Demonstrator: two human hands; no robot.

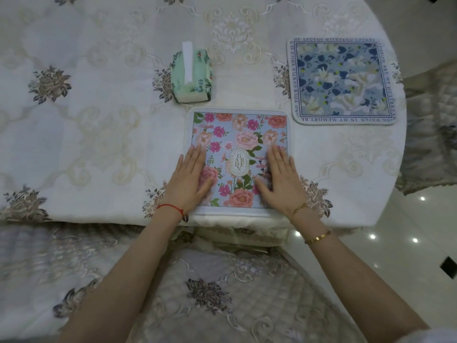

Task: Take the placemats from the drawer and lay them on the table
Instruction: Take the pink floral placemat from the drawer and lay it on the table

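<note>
A square placemat with pink flowers (238,134) lies flat at the near edge of the table (99,120), which is covered with an embroidered white cloth. My left hand (189,179) presses flat on the mat's left side with straight fingers. My right hand (280,179) presses flat on its right side the same way. A second placemat (342,81), blue with white flowers and a text border, lies flat further back on the right. No drawer is in view.
A green tissue pack (191,75) with a white tissue sticking out sits just behind the pink mat. A quilted chair seat (222,293) is under my arms. Another covered chair (430,134) stands at the right, over glossy floor (395,243).
</note>
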